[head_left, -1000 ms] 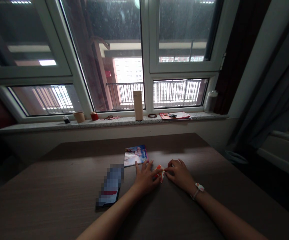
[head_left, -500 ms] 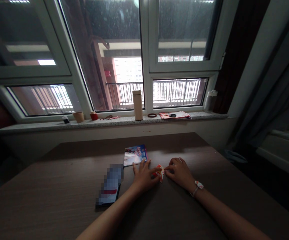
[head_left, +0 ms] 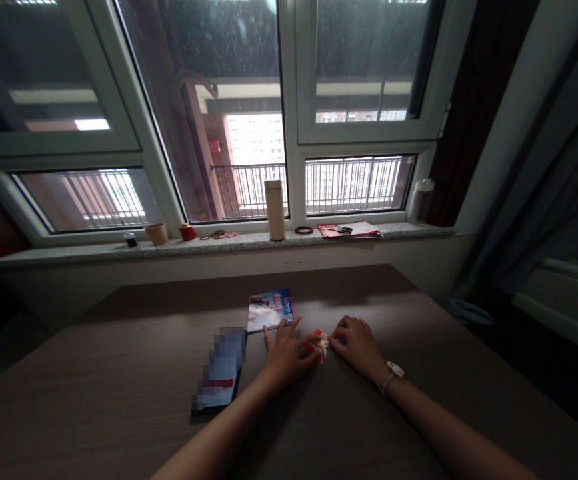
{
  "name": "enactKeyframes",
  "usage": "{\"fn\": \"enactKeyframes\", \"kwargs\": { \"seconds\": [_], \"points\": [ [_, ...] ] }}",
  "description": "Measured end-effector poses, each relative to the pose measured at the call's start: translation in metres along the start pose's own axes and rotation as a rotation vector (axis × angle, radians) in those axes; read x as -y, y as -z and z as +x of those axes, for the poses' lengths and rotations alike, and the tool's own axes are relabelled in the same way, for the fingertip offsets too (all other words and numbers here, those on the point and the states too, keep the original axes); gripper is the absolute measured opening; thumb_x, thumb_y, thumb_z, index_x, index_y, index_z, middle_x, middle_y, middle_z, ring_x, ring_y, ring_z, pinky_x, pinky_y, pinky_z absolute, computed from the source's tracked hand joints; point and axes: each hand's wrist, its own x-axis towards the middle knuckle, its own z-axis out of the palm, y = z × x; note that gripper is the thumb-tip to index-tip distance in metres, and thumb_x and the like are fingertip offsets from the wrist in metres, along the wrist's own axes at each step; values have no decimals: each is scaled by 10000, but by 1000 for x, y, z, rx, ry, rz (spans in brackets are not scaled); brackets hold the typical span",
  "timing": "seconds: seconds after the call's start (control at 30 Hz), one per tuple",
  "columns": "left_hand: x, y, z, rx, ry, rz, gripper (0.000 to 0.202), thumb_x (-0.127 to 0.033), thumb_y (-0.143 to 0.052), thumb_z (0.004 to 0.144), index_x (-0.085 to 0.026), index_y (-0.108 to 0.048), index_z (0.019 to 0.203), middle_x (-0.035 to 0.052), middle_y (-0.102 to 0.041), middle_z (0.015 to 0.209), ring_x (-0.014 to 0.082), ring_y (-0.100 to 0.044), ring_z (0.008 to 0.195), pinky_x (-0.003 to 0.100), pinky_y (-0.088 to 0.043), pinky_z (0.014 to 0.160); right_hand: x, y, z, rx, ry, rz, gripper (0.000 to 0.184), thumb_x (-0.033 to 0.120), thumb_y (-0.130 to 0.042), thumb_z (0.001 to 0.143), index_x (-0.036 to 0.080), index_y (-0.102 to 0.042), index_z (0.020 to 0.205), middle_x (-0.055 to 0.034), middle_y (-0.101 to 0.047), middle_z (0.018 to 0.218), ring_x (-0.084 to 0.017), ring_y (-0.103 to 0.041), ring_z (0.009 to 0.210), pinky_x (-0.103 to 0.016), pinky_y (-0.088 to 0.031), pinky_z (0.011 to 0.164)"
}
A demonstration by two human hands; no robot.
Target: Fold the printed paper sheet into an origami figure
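A small folded piece of red, white and yellow patterned paper (head_left: pixel 322 348) lies on the brown table between my hands. My left hand (head_left: pixel 286 353) grips its left side with thumb and index finger, while the other fingers spread over the tabletop. At the paper's right edge, my right hand (head_left: pixel 357 347) pinches with thumb and index finger, its remaining fingers curled. A beaded bracelet (head_left: pixel 393 371) is around the right wrist. The paper's left part is partly hidden by my fingers.
A phone (head_left: pixel 221 373) with a blurred screen lies left of my left forearm. Behind that hand is a blue and pink booklet (head_left: pixel 271 310). On the windowsill stand a beige thermos (head_left: pixel 275 210), a paper cup (head_left: pixel 157 234), a red spool (head_left: pixel 187 231) and scissors (head_left: pixel 345 230) on papers.
My right fingers have curled in slightly at the paper's right edge, and the paper's visible shape has shifted a little. The left hand stays almost where it was.
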Motion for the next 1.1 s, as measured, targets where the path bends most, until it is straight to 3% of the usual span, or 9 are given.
{"fn": "enactKeyframes", "kwargs": {
  "seconds": [0.23, 0.67, 0.9, 1.1],
  "points": [
    [2, -4, 2, -5, -40, 1, 411, -525, -630, 815, -471, -586, 1220, -10, -312, 1522, 387, -217, 1392, 745, 36, 1037, -4, -14, 6, -37, -70, 55, 204, 365, -604, 834, 217, -689, 723, -32, -609, 901, -196, -538, 950, -342, -349, 934],
    [1, -6, 3, -8, -91, -24, 367, -529, -611, 833, -462, -611, 1194, -22, -331, 1520, 353, -220, 1391, 702, 86, 1056, -7, -20, 7, -36, -88, 41, 236, 423, -553, 862, 237, -663, 767, -40, -583, 921, -213, -496, 980, -356, -345, 932],
    [2, -6, 5, 16, -60, -43, 361, -569, -606, 816, -483, -620, 1166, -17, -327, 1521, 375, -217, 1396, 737, 91, 1023, -8, -21, 10, -7, -199, 52, 178, 432, -668, 764, 283, -674, 864, -40, -537, 1098, -257, -429, 1133, -392, -304, 989],
    [3, -5, 6, 20, -46, -46, 354, -584, -603, 808, -499, -622, 1151, -16, -336, 1516, 384, -219, 1398, 752, 93, 1009, -10, -20, 11, 34, -220, 100, 151, 378, -650, 773, 305, -680, 901, -26, -527, 1131, -251, -419, 1163, -398, -281, 1020]
  ]
}}
